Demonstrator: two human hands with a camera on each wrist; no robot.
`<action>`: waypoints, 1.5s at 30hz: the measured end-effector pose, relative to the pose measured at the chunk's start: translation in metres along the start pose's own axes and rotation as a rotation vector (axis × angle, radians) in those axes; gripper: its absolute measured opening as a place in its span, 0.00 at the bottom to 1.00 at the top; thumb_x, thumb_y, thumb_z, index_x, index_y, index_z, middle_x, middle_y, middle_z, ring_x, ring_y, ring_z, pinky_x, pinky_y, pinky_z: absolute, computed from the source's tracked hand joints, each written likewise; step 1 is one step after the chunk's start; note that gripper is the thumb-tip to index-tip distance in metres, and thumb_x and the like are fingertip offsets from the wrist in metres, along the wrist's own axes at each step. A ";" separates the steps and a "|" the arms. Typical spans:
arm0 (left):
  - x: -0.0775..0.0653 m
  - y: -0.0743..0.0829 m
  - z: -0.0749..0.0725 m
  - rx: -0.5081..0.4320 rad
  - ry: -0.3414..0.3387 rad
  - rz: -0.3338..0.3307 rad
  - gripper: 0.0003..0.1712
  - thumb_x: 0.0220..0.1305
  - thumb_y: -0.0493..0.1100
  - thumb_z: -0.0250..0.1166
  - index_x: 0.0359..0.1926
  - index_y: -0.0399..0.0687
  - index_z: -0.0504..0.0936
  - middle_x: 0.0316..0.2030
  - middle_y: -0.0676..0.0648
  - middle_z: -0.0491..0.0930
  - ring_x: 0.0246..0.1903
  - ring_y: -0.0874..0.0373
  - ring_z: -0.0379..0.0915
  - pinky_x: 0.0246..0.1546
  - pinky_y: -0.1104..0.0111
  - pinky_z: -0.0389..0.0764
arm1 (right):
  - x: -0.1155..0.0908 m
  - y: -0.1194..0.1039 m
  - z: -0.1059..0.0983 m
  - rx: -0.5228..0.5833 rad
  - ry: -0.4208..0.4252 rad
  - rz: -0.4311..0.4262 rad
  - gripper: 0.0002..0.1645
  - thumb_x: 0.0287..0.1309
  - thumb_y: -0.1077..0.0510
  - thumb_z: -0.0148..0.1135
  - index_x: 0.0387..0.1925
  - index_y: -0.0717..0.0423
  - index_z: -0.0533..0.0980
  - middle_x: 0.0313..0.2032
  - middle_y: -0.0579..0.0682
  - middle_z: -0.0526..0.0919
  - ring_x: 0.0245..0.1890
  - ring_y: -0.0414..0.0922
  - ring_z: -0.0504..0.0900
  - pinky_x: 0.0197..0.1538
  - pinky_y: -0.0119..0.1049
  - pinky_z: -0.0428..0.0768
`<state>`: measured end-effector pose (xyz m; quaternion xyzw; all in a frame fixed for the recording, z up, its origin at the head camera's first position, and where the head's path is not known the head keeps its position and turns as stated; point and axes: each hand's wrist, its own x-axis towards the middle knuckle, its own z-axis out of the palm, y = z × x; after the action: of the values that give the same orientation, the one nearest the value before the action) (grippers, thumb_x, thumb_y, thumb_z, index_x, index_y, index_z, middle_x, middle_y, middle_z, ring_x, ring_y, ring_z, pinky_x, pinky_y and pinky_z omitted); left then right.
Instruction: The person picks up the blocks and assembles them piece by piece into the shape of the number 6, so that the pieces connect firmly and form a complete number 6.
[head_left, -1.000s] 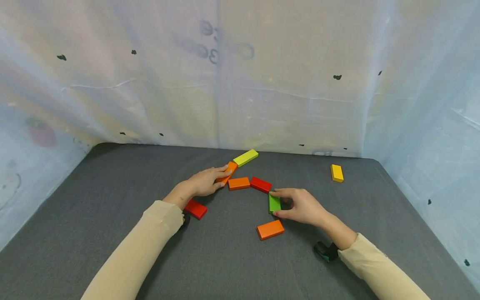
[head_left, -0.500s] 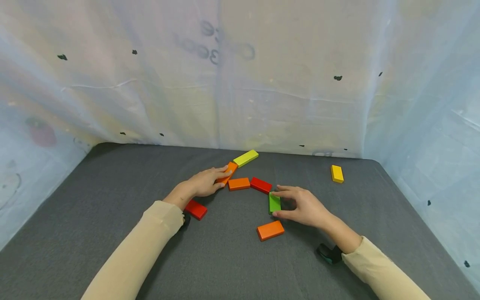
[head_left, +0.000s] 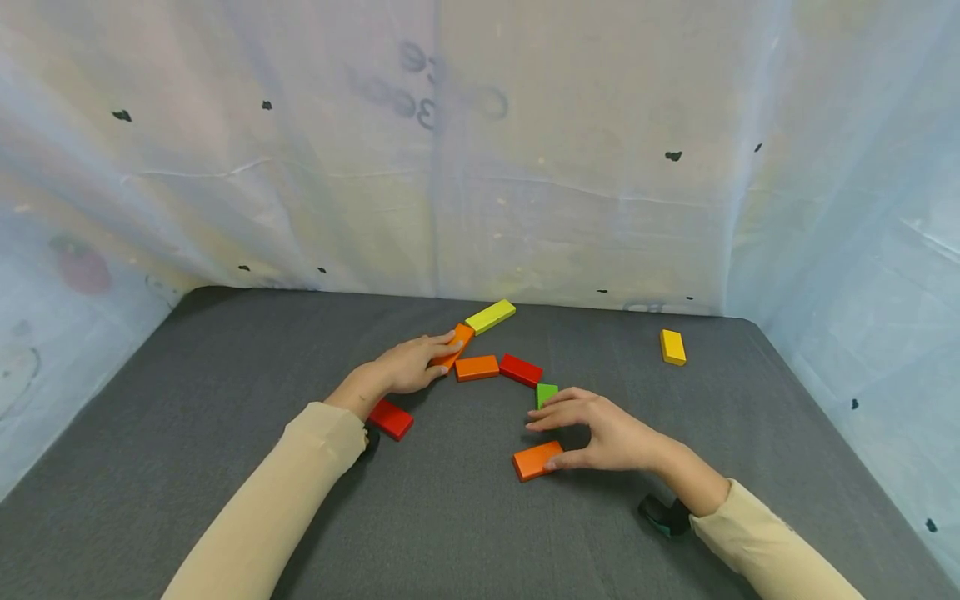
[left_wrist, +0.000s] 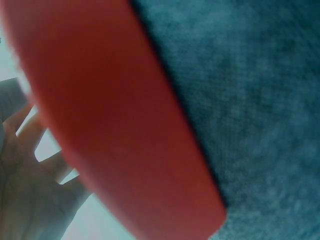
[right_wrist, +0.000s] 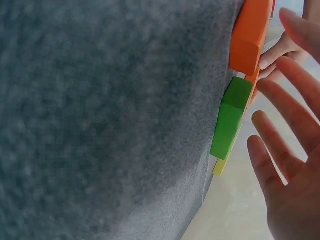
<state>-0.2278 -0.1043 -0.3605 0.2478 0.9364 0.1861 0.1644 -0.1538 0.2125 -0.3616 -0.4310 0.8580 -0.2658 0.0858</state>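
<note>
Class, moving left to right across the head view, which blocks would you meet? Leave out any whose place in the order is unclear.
Nearer red block, middle orange block, farther red block, green block, far-right yellow block.

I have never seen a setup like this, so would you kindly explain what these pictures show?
There is no machine: a person works with a bare left hand and right hand. The wide view is taken from the head, looking forward and down; each close view, from one wrist. On the grey surface lie three orange blocks, two red blocks, two yellow blocks and a green block. The left hand rests on the leftmost orange block. The right hand holds nothing, fingers spread by the frontmost orange block.
</note>
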 end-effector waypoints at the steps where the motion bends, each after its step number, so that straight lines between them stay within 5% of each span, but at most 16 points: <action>1: 0.000 0.000 0.000 0.000 0.000 -0.001 0.30 0.73 0.42 0.53 0.73 0.50 0.58 0.75 0.46 0.48 0.72 0.37 0.44 0.70 0.44 0.52 | 0.000 0.000 0.000 0.001 -0.005 -0.002 0.27 0.53 0.47 0.71 0.54 0.49 0.80 0.58 0.47 0.79 0.60 0.48 0.71 0.58 0.48 0.74; 21: 0.000 0.000 0.000 0.006 0.004 -0.003 0.30 0.73 0.42 0.53 0.73 0.49 0.58 0.75 0.46 0.48 0.72 0.37 0.44 0.70 0.45 0.52 | 0.000 -0.001 0.004 0.002 -0.063 -0.019 0.20 0.53 0.54 0.71 0.50 0.42 0.83 0.49 0.35 0.84 0.61 0.48 0.70 0.59 0.53 0.72; 45: 0.001 0.000 0.001 0.023 -0.012 -0.020 0.31 0.73 0.44 0.52 0.74 0.53 0.57 0.75 0.48 0.46 0.73 0.38 0.43 0.70 0.45 0.51 | 0.016 0.000 0.002 0.057 -0.118 -0.020 0.20 0.55 0.56 0.69 0.52 0.45 0.82 0.51 0.36 0.83 0.63 0.48 0.70 0.62 0.54 0.69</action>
<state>-0.2283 -0.1037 -0.3612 0.2417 0.9398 0.1722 0.1692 -0.1630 0.1993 -0.3621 -0.4521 0.8392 -0.2650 0.1455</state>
